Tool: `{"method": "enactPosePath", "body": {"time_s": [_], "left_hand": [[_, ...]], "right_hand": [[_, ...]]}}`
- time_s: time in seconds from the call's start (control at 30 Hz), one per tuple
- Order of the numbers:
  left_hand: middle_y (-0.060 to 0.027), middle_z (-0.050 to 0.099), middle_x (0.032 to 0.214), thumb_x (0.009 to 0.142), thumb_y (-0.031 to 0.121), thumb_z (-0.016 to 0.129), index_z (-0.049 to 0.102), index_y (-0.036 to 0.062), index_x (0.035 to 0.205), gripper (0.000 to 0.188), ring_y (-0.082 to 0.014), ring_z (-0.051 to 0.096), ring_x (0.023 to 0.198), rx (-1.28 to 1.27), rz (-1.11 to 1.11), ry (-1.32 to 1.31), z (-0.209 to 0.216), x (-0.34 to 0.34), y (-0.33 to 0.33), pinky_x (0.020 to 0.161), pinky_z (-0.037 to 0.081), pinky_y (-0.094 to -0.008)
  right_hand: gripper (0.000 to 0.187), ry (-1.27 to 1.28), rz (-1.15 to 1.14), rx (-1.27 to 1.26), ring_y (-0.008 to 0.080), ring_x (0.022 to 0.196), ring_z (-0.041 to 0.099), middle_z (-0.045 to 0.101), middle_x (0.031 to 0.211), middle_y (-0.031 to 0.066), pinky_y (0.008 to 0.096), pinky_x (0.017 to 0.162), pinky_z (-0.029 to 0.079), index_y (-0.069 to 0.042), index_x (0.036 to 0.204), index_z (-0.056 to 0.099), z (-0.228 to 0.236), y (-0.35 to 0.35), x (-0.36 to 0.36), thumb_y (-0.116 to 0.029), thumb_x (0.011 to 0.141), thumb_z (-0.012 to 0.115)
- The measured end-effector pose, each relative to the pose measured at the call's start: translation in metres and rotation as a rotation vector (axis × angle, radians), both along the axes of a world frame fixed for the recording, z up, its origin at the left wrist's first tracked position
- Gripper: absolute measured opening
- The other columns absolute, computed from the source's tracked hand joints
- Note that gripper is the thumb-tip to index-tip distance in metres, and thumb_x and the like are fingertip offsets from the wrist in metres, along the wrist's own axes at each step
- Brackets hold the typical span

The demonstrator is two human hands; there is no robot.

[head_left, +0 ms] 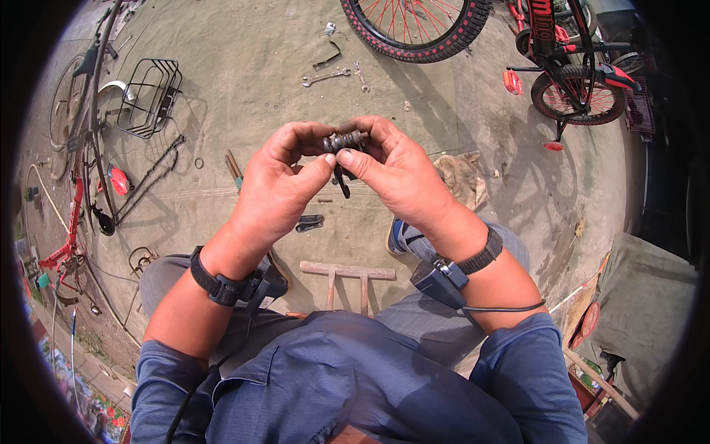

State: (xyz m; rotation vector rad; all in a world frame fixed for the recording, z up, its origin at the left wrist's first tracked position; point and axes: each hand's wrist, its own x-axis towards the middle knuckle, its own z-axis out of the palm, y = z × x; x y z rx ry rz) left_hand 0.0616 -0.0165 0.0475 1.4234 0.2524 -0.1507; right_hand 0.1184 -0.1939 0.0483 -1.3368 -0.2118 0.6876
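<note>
Both of my hands meet in front of me at the middle of the head view, over the floor. Between their fingertips is a small, dark, greasy ridged metal part [345, 140], roughly cylindrical, lying crosswise. My left hand [283, 176] pinches its left end between thumb and fingers. The thumb and curled fingers of my right hand [396, 169] grip the right end. A narrow black piece [342, 183] juts down below the thumbs; whether it is joined to the ridged part I cannot tell. The fingers hide some of the part.
Wrenches [326, 77] lie on the greenish ground mat beyond my hands. A black wire basket [150, 98] and chain [151, 177] are at left. Bicycles stand around, one with a red-spoked wheel [414, 26]. A rag [462, 180] lies at right, a wooden stool [347, 272] between my legs.
</note>
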Motion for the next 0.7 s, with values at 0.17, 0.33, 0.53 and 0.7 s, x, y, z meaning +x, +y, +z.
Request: {"method": "enactPosePath", "body": {"time_s": [0.17,0.33,0.53,0.7], "left_hand": [[-0.0059,0.063,0.112,0.089,0.004,0.066,0.059,-0.0004,0.118,0.031,-0.0123,0.06,0.107,-0.046,0.014,-0.033,-0.0001,0.001,-0.0009,0.083,0.055,-0.0269],[-0.0064,0.062,0.113,0.089,0.001,0.067,0.059,-0.0001,0.117,0.03,-0.0134,0.06,0.109,-0.037,-0.005,-0.09,0.0006,0.0006,-0.0009,0.086,0.056,-0.0271],[-0.0072,0.06,0.115,0.087,-0.002,0.07,0.059,-0.0009,0.117,0.032,-0.0152,0.06,0.11,-0.058,0.002,-0.127,0.001,0.0016,-0.0026,0.089,0.057,-0.0285],[-0.0087,0.061,0.114,0.087,-0.002,0.071,0.059,-0.0019,0.116,0.032,-0.0155,0.06,0.11,-0.022,0.006,-0.144,-0.0013,-0.0022,-0.008,0.088,0.058,-0.029]], "right_hand": [[0.029,-0.03,-0.026,0.041,0.0099,0.093,0.061,0.065,0.101,0.0047,0.0262,0.083,0.052,0.001,0.119,0.056,0.0023,0.001,-0.0011,-0.007,0.092,0.066],[0.026,-0.046,-0.032,0.018,0.009,0.091,0.061,0.065,0.099,0.0035,0.0254,0.081,0.052,0.0,0.116,0.058,0.0041,-0.0003,-0.0011,-0.006,0.092,0.066],[0.024,-0.05,-0.064,0.02,0.0079,0.089,0.06,0.066,0.098,0.0024,0.0239,0.079,0.051,0.0,0.114,0.061,0.0009,-0.0002,-0.0006,-0.006,0.092,0.067],[0.026,0.036,-0.044,0.021,0.0096,0.094,0.06,0.067,0.103,0.003,0.0256,0.084,0.05,-0.003,0.116,0.062,-0.0022,-0.0065,-0.0011,-0.007,0.091,0.069]]}}
